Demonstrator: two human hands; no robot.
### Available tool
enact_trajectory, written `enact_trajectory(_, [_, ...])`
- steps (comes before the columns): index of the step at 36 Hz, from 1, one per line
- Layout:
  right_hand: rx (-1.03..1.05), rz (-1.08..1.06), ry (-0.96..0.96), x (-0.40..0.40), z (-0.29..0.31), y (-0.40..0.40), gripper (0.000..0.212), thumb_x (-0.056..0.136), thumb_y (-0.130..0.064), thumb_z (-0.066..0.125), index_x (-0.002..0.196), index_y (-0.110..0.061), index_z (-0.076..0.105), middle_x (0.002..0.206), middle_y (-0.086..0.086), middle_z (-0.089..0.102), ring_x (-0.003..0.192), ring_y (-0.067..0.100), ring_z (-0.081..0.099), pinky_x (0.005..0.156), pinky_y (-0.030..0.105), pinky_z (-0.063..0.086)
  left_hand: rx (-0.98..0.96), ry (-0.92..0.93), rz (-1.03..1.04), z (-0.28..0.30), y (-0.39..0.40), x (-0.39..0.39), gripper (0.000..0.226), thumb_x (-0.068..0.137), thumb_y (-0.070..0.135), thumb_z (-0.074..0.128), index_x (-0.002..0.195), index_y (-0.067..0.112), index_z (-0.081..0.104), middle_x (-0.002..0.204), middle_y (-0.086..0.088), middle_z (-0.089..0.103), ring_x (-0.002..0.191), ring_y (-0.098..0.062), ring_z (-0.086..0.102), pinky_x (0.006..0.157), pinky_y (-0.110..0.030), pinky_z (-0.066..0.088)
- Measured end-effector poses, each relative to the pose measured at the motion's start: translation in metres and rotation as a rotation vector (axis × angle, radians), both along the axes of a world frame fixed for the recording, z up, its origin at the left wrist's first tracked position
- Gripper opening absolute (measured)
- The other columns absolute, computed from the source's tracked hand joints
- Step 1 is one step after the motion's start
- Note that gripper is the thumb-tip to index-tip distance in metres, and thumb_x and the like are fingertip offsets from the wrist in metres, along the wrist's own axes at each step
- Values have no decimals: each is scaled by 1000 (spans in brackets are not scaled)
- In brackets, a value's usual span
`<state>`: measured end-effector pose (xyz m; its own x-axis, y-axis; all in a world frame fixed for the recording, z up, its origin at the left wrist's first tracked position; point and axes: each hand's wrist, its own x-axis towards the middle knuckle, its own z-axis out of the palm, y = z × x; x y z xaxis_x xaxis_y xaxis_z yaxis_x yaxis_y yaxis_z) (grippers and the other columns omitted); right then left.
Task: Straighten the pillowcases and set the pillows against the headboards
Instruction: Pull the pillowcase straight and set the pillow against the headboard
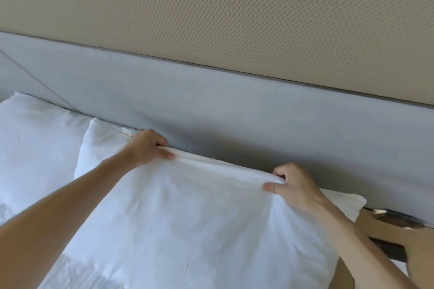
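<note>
Left fingers [162, 142]: curled over the top edge of the pillow [187, 218], thumb lying flat along the front of the fold; gripping the cloth.
Right fingers [280, 172]: curled over the same edge further right, thumb pressed on the front; pinching a bunched ridge of pillowcase.
Left hand [146, 148]: near the pillow's upper left part, forearm reaching in from lower left.
Right hand [296, 185]: near the upper right corner, forearm coming in from lower right.
Pillow: white, lying on the bed, its top edge raised between the two hands and touching or just short of the headboard [234, 105]; cannot tell which. Right corner pokes out past the right hand.
Second pillow [35, 143]: white, to the left, partly under the first one's left end, against the headboard.
Headboard: grey, padded, running across the frame.
Wall [211, 7]: beige, textured, above the headboard.
Nightstand [380, 225]: brown surface at lower right, dark blurred items on it.
</note>
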<state>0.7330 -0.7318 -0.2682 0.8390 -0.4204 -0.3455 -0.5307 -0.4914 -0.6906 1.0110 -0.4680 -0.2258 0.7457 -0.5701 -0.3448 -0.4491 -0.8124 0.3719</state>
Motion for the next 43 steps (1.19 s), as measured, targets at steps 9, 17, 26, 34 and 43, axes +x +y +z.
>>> enact_trajectory(9, [-70, -2, -44, -53, 78, -34, 43, 78, -33, 77, 58, -14, 44, 49, -9, 30, 46, 8, 27, 51, 31, 21, -202, -16, -66, 66, -30, -39, 28, 65, 24, 86, 60, 6, 65, 55, -1, 51, 55, -13, 44, 51, -25, 32])
enact_trajectory(17, [-167, -47, -95, -95, 126, -49, 35, 83, -29, 74, 60, -11, 54, 54, 4, 46, 51, 13, 38, 53, 32, 29, -395, -53, -112, 99, -73, -68, 30, 60, 20, 89, 56, 6, 64, 54, -2, 51, 50, -5, 40, 45, -17, 28])
enact_trajectory(26, [-298, -88, -240, -138, 173, -71, 19, 82, -28, 73, 66, -25, 64, 58, -9, 60, 61, 10, 55, 52, 17, 35, -521, -50, -113, 127, -99, -104, 21, 58, 23, 91, 58, 18, 70, 53, 8, 62, 53, 0, 52, 48, -9, 35])
enact_trajectory(34, [-435, -186, -156, -174, 172, -113, 7, 82, -42, 66, 78, -36, 66, 66, -14, 63, 66, 6, 58, 52, 29, 41, -554, -3, -152, 124, -136, -138, 24, 57, 24, 91, 58, 13, 69, 51, 12, 60, 53, 1, 53, 49, -8, 36])
enact_trajectory(43, [-750, -400, -69, -211, 91, -121, 27, 77, -17, 80, 64, -27, 59, 64, -6, 48, 60, 28, 52, 48, 32, 38, -400, -131, -403, 85, -185, -177, 17, 69, 31, 81, 73, 18, 73, 76, 10, 61, 77, -16, 58, 64, -30, 44])
